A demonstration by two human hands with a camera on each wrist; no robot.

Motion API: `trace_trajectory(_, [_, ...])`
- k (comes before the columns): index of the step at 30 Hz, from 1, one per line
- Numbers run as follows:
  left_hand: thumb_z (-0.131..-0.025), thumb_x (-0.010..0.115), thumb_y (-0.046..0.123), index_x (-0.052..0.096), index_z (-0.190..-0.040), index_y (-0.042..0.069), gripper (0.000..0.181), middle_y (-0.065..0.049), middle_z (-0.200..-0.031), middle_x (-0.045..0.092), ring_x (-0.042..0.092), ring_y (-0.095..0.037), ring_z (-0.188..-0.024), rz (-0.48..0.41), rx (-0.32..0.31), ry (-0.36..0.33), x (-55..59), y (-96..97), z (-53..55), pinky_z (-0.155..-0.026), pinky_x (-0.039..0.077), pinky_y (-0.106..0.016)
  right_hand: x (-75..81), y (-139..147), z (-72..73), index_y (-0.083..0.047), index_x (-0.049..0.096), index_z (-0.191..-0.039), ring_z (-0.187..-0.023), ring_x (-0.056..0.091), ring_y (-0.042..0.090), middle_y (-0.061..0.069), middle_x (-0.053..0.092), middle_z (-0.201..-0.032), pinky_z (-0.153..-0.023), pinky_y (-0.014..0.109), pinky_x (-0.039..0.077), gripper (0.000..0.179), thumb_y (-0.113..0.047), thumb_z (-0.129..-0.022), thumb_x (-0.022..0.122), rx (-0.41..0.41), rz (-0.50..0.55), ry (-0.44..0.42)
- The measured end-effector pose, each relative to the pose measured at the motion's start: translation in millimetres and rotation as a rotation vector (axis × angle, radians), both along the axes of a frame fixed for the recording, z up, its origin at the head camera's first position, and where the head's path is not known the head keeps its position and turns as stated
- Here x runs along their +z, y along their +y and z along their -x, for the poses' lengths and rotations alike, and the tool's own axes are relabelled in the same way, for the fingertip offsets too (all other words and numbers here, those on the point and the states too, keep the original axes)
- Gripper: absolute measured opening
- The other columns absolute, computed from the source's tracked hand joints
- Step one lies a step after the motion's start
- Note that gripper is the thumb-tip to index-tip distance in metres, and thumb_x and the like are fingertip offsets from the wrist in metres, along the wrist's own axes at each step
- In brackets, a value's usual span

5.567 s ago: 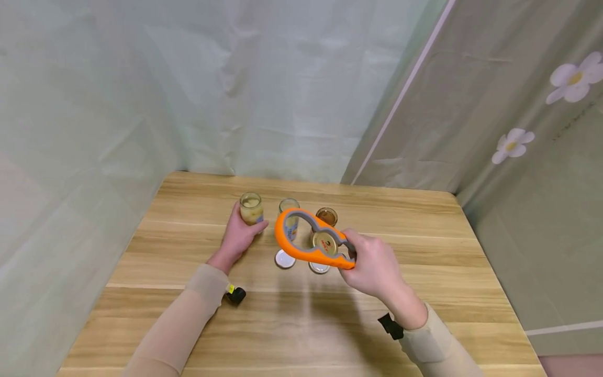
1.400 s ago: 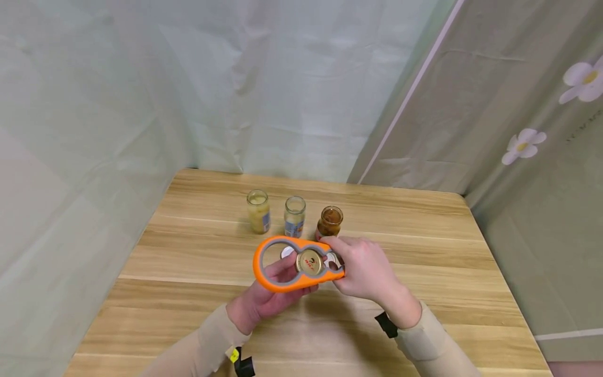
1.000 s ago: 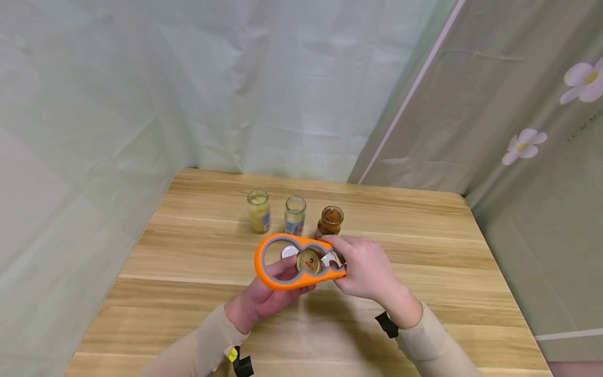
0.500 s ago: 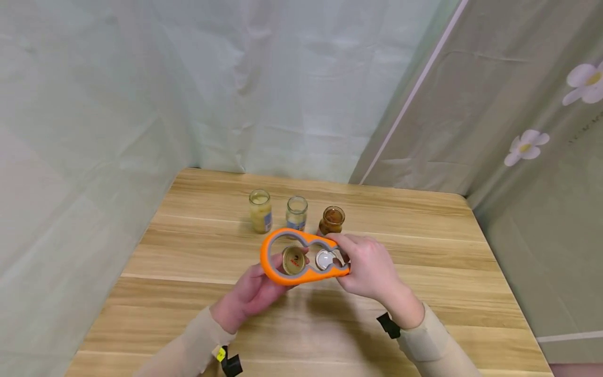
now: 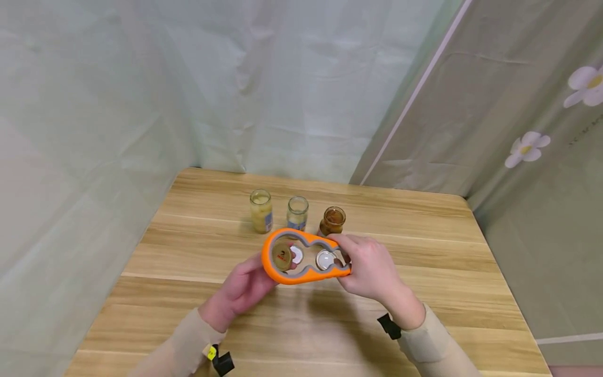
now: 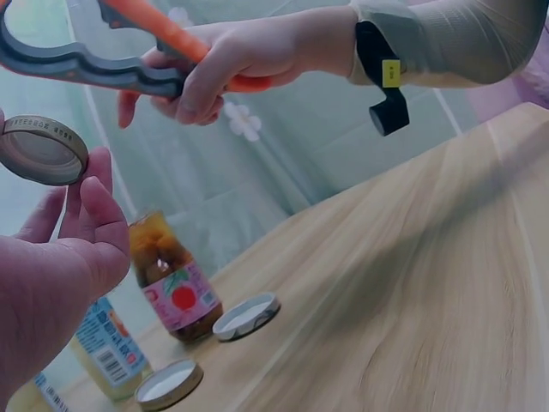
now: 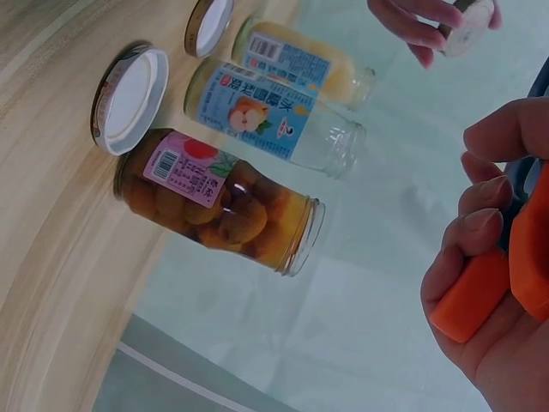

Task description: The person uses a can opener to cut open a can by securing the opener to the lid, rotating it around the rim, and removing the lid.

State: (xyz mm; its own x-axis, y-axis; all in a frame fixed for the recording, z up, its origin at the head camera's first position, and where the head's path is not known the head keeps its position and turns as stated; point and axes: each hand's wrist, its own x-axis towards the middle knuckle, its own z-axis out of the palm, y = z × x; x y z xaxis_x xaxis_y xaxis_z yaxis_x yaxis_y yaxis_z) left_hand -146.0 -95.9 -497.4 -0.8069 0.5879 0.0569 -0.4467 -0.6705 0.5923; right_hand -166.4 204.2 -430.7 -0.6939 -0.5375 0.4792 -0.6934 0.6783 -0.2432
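The right hand (image 5: 372,269) grips the narrow end of the orange-and-grey plastic jar opener (image 5: 301,259), held above the wooden table (image 5: 424,251). At its nine o'clock, the left hand (image 5: 242,288) apparently pinches a round gold metal lid (image 5: 281,257) in its fingertips, below the opener's largest ring.

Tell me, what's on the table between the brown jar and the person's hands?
Two loose lids, white side up: in the left wrist view one lid lies just before the brown jar, another nearer. The head view shows them through the orange opener.
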Motion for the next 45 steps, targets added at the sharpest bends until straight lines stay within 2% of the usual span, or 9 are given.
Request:
trace_trajectory(4, [-0.118,0.033,0.019,0.073,-0.135,0.015,0.044,0.001,-0.134,0.07,0.062,-0.018,-0.12,0.02,0.011,0.031,-1.4,-6.6,1.8,-0.109,0.047,-0.037,-1.8,1.4,0.1,-0.022,0.072,-0.123,-0.059,0.042,0.005,-0.011,0.05,-0.071,-0.051,0.027,0.036,0.057,-0.009,-0.068,0.078,-0.008,0.001,-0.007])
trace_trajectory(10, [-0.119,0.03,0.021,0.069,-0.138,0.01,0.045,-0.006,-0.138,0.068,0.062,-0.022,-0.125,-0.012,0.009,0.071,-5.9,-15.8,6.2,-0.111,0.045,-0.036,-2.2,2.2,-0.2,-0.022,0.072,-0.122,-0.059,0.042,0.005,-0.01,0.051,-0.07,-0.051,0.027,0.036,0.055,-0.009,-0.069,0.078,-0.01,0.007,0.001])
trace_trajectory(20, [-0.119,0.031,0.021,0.066,-0.133,0.01,0.039,-0.007,-0.129,0.069,0.064,-0.021,-0.12,0.091,0.084,0.005,-15.4,-29.9,12.7,-0.109,0.048,-0.036,-3.4,2.5,0.6,-0.022,0.072,-0.121,-0.058,0.041,0.006,-0.014,0.047,-0.071,-0.05,0.026,0.035,0.055,-0.008,-0.068,0.077,-0.011,0.013,0.009])
trace_trajectory(28, [-0.116,0.048,0.027,0.066,-0.123,0.011,0.025,-0.001,-0.113,0.068,0.06,-0.017,-0.105,0.302,0.178,-0.152,-14.9,-36.2,20.6,-0.104,0.048,-0.034,-3.9,3.9,0.1,-0.023,0.072,-0.12,-0.058,0.042,0.005,-0.013,0.048,-0.071,-0.05,0.026,0.035,0.054,-0.008,-0.069,0.077,-0.027,0.013,-0.009])
trace_trajectory(32, [-0.114,0.052,0.024,0.068,-0.12,0.011,0.021,-0.001,-0.11,0.069,0.061,-0.017,-0.105,0.406,0.229,-0.182,-12.7,-34.9,23.9,-0.102,0.049,-0.034,-3.7,4.5,-0.6,-0.023,0.072,-0.12,-0.058,0.042,0.005,-0.012,0.05,-0.071,-0.051,0.026,0.036,0.055,-0.008,-0.068,0.078,-0.032,0.016,-0.019])
trace_trajectory(35, [-0.111,0.057,0.02,0.063,-0.132,0.004,0.026,-0.002,-0.112,0.068,0.061,-0.019,-0.106,0.559,0.292,-0.153,-13.0,-35.4,26.0,-0.1,0.05,-0.035,-4.3,5.0,-0.2,-0.023,0.072,-0.121,-0.058,0.042,0.005,-0.012,0.05,-0.071,-0.051,0.026,0.036,0.055,-0.008,-0.068,0.078,-0.027,0.019,-0.018])
trace_trajectory(39, [-0.106,0.067,0.021,0.046,-0.155,-0.002,0.058,-0.01,-0.137,0.062,0.06,-0.02,-0.114,0.819,0.342,-0.061,-13.7,-35.9,29.3,-0.105,0.048,-0.038,-4.8,5.7,0.2,-0.022,0.072,-0.12,-0.058,0.042,0.005,-0.013,0.049,-0.071,-0.051,0.026,0.036,0.052,-0.008,-0.07,0.078,-0.021,0.023,-0.019])
trace_trajectory(42, [-0.103,0.073,0.023,0.045,-0.158,0.0,0.066,-0.017,-0.152,0.053,0.058,-0.023,-0.122,0.95,0.35,0.019,-14.2,-35.3,31.0,-0.106,0.046,-0.04,-4.9,6.0,0.2,-0.022,0.072,-0.12,-0.058,0.041,0.005,-0.014,0.048,-0.071,-0.051,0.026,0.036,0.051,-0.009,-0.071,0.078,-0.018,0.029,-0.015])
trace_trajectory(45, [-0.099,0.078,0.02,0.05,-0.156,0.003,0.065,-0.021,-0.151,0.054,0.056,-0.028,-0.125,1.037,0.377,0.088,-14.6,-34.0,32.9,-0.1,0.049,-0.037,-5.9,6.2,0.4,-0.022,0.072,-0.119,-0.057,0.041,0.005,-0.014,0.048,-0.071,-0.05,0.026,0.036,0.049,-0.009,-0.073,0.078,-0.014,0.035,-0.013])
